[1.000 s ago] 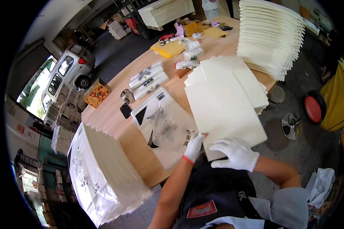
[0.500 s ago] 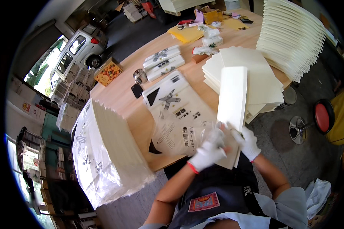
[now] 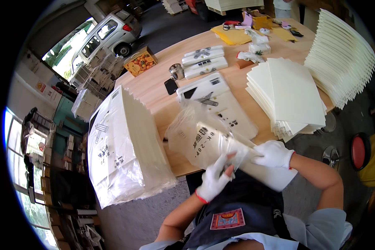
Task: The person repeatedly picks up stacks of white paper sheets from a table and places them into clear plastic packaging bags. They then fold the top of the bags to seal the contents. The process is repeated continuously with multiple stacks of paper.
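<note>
My left hand (image 3: 215, 178), in a white glove with bare fingertips, pinches the edge of a clear printed plastic bag (image 3: 187, 137). Closed on a bundle of white paper sheets (image 3: 275, 176) is my gloved right hand (image 3: 276, 154). The bundle lies slanted, its far end within the mouth of the bag and its near end sticking out toward my apron. Under and beyond the bag lies a flat pile of printed plastic bags (image 3: 233, 118). Some finger detail is blurred.
Fanned paper piles (image 3: 298, 93) lie at right, with a tall paper stack (image 3: 341, 58) behind. Bagged paper packs (image 3: 125, 146) stand at left. A phone (image 3: 171, 86), metal cup (image 3: 176, 71), fruit-print box (image 3: 141, 61) and rolled bags (image 3: 204, 62) sit farther back on the table (image 3: 162, 109).
The paper bundle has come off the fanned pile and tilted leftward, its far end entering the bag. The bag has lifted and puffed open. My view has shifted.
</note>
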Demonstrator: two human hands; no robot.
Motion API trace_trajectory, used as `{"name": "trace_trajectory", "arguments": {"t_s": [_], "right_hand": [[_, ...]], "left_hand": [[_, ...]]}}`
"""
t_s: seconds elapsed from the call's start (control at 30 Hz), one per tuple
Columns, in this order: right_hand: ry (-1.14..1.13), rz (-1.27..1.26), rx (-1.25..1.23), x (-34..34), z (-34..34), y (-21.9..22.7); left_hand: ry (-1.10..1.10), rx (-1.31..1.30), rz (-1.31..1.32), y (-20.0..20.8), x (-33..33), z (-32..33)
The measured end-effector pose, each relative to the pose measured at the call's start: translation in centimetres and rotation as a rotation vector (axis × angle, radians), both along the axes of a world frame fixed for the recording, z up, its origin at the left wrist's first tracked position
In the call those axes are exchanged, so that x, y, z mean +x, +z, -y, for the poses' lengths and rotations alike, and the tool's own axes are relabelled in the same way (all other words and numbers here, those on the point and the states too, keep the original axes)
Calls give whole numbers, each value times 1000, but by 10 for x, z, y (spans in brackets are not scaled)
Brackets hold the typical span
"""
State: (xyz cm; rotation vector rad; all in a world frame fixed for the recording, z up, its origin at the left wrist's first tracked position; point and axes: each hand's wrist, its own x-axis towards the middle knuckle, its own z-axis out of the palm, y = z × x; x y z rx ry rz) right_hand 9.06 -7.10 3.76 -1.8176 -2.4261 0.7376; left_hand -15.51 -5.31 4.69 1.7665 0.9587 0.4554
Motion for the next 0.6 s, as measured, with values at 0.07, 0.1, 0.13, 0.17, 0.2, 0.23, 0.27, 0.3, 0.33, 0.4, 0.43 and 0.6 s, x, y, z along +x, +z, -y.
{"name": "trace_trajectory", "arguments": {"t_s": [0.07,0.1,0.13,0.17,0.2,0.23,0.27,0.3,0.33,0.4,0.43,0.6], "right_hand": [[-176,-540,-235,11,-13,-32],[-303,-843,-357,7,-17,-57],[-442,-1143,-479,2,-17,-64],[-543,-1254,-448,-7,-18,-71],[-362,-908,-286,-21,-27,-63],[-173,-559,-136,-29,-35,-53],[-5,-219,46,-38,-44,-42],[17,-118,142,-50,-47,-40],[-3,-69,204,-58,-47,-42],[-50,-11,312,-65,-43,-46],[-87,26,377,-66,-40,-49],[-96,-229,396,-69,38,-81]], "left_hand": [[-72,317,203,-69,-24,24],[-258,550,452,-85,-22,17],[-349,593,328,-80,-21,11],[-314,686,247,-77,-11,5],[-273,790,160,-74,4,-5],[-176,621,61,-57,20,-11],[-111,439,-41,-19,36,-14],[-99,524,109,-13,51,-13],[-91,601,264,-13,66,-9],[-233,526,178,-8,83,7],[-274,357,46,1,85,9],[126,333,91,-72,34,-21]]}}
